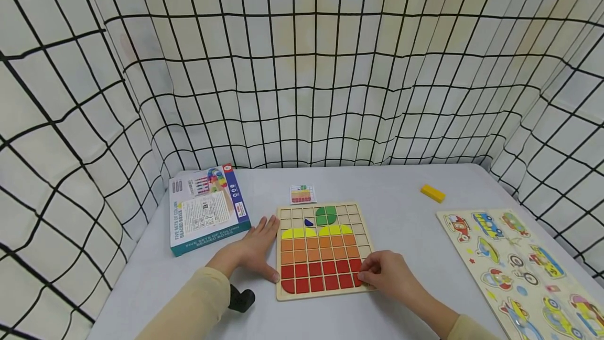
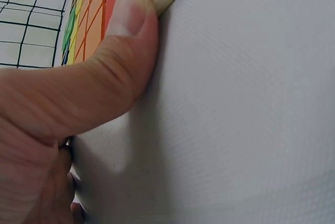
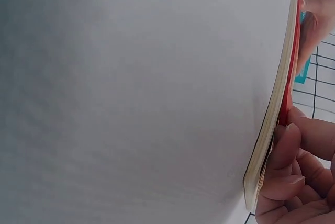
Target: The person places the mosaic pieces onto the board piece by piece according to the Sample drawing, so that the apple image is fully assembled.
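Observation:
A wooden grid board (image 1: 362, 234) lies flat on the white table, filled with red, orange, yellow, green and blue tiles in an apple-like picture. Its right-hand column of cells is bare wood. My left hand (image 1: 255, 248) rests along the board's left side, fingers straight, its thumb (image 2: 131, 17) touching the edge near the lower corner. At the lower right, my right hand (image 1: 389, 275) pinches a red tile (image 1: 357, 279) between thumb and forefinger. The right wrist view shows those fingertips (image 3: 288, 140) at the board's edge, covering part of the tile.
Behind the board lies a small picture card (image 1: 302, 194). A bead-set box (image 1: 207, 219) sits to the left, with a black object (image 1: 241, 300) by the left sleeve. Rightward are a yellow block (image 1: 432, 193) and a vehicle puzzle board (image 1: 530, 298). Black netting (image 1: 294, 93) surrounds the table.

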Demonstrator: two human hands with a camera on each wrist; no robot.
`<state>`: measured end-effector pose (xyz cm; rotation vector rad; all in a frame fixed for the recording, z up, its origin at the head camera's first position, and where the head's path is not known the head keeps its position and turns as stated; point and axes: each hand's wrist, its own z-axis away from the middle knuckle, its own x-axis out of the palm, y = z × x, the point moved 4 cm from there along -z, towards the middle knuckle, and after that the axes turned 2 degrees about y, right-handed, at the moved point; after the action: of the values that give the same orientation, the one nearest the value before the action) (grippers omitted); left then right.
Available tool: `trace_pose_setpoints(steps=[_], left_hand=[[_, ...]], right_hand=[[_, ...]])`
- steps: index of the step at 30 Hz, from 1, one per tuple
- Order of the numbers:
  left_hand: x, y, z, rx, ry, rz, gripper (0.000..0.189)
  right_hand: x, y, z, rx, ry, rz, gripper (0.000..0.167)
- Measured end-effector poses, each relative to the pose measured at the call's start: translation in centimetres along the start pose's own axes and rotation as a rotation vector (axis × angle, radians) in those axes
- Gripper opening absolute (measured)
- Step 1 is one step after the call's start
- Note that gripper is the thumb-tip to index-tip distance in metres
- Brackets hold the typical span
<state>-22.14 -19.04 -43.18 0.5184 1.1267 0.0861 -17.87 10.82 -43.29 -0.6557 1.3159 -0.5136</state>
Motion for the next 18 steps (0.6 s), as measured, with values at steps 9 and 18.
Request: trace_pose_setpoints(steps=[9,18], left_hand=[[0.00,0.05,0.02,-0.005,0.000,-0.003,0.127],[-0.24,0.05,-0.01,-0.004,0.000,0.003,0.128]], right_hand=[[-0.29,-0.17,-0.03,-0.039,-0.007,0.021,0.015],[-0.76,0.11,-0.12,-0.062,-0.069,0.038,0.027]])
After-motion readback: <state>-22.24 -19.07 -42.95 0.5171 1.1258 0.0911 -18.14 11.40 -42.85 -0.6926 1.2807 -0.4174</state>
